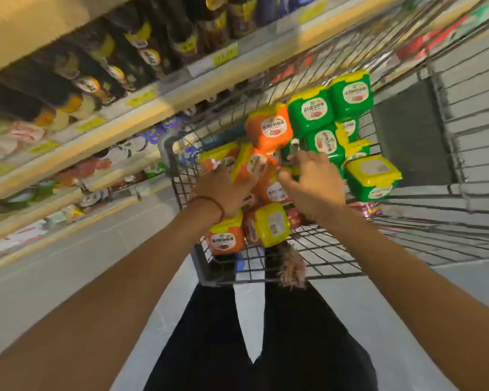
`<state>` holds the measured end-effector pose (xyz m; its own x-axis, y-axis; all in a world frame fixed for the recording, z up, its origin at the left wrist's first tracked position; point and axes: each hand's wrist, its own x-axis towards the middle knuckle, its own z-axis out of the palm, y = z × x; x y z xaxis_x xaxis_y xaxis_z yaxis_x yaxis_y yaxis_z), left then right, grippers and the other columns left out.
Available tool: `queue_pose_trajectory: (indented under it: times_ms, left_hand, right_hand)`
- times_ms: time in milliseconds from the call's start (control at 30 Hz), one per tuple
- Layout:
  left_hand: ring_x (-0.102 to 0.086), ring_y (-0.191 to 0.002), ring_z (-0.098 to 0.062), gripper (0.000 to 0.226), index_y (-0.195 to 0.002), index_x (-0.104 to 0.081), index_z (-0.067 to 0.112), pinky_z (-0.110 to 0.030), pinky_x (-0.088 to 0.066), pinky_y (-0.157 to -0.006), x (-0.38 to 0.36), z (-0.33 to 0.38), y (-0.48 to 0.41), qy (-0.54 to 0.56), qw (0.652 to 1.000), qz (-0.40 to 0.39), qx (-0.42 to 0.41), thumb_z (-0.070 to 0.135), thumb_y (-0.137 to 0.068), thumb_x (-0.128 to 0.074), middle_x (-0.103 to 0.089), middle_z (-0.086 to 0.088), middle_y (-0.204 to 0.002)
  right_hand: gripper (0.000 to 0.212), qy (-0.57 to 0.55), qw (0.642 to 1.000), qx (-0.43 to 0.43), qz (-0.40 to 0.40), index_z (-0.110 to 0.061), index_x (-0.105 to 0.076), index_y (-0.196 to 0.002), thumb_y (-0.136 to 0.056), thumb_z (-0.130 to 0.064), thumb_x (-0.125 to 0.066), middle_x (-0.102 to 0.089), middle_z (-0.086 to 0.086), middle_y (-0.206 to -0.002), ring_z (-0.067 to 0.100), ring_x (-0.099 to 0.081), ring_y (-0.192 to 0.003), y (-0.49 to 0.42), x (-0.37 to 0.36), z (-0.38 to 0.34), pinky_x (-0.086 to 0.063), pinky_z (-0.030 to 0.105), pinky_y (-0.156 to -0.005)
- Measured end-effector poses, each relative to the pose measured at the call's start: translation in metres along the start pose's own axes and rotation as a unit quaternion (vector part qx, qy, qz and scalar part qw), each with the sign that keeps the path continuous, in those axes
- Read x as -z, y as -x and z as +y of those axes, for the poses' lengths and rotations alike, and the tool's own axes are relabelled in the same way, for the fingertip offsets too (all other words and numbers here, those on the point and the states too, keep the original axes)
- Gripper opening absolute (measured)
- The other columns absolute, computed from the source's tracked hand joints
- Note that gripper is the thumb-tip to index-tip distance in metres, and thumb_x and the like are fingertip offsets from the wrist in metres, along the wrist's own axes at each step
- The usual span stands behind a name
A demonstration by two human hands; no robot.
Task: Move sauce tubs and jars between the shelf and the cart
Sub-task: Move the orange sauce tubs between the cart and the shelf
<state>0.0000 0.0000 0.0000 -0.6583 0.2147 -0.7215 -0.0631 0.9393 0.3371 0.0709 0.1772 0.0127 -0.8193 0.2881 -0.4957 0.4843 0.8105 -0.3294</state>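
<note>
A wire cart (326,251) holds several sauce tubs: orange ones with yellow lids, such as the orange tub (269,127), and green tubs (311,111) stacked at the far right. My left hand (223,190) reaches into the cart and grips a tilted orange tub (250,165) by its near side. Beside it, my right hand (311,182) hovers with fingers spread and slightly bent over the pile, its fingertips touching a green tub (325,143). What lies under both palms is hidden.
Shelves (153,107) with dark sauce bottles (102,71) and packets run along the left, close to the cart. A green tub with a yellow lid (373,177) lies by the cart's right wall. Pale floor (96,249) lies to the left of the cart.
</note>
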Motion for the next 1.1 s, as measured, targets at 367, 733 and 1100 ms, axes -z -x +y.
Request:
queue_pose_trajectory:
  times_ms: [367,733,1100]
  left_hand:
    - [-0.063,-0.102,-0.02,0.037,-0.095,-0.063,0.029,-0.027,-0.047,-0.085,-0.044,0.012,-0.045,0.28,0.939,0.01,0.2,0.058,-0.078,-0.079,-0.065,0.001,-0.107]
    - [-0.062,-0.118,-0.024,0.12,-0.13,-0.053,0.019,-0.042,-0.053,-0.099,-0.023,-0.007,-0.048,0.318,0.919,0.141,0.184,0.069,-0.026,-0.084,-0.067,-0.003,-0.122]
    - [-0.067,-0.095,-0.007,0.083,-0.131,-0.047,0.021,-0.022,-0.055,-0.078,-0.032,-0.035,-0.05,0.438,0.881,0.083,0.159,0.025,-0.064,-0.096,-0.067,0.007,-0.106]
  right_hand:
    - [0.08,0.01,0.998,0.062,-0.013,-0.008,-0.068,-0.118,-0.084,-0.067,-0.027,-0.068,0.018,-0.115,0.04,-0.057,-0.112,-0.046,-0.029,0.033,-0.047,0.048,-0.088]
    - [0.054,-0.11,0.993,-0.03,-0.043,-0.007,-0.052,-0.134,-0.101,-0.05,-0.056,-0.059,0.016,-0.134,0.037,-0.049,-0.127,-0.065,-0.044,0.016,-0.043,0.047,-0.101]
    - [0.069,-0.583,0.782,-0.2,-0.089,-0.014,-0.048,-0.147,-0.089,-0.028,-0.082,-0.068,-0.002,-0.132,0.011,-0.066,-0.116,-0.101,-0.068,0.005,-0.052,0.027,-0.094]
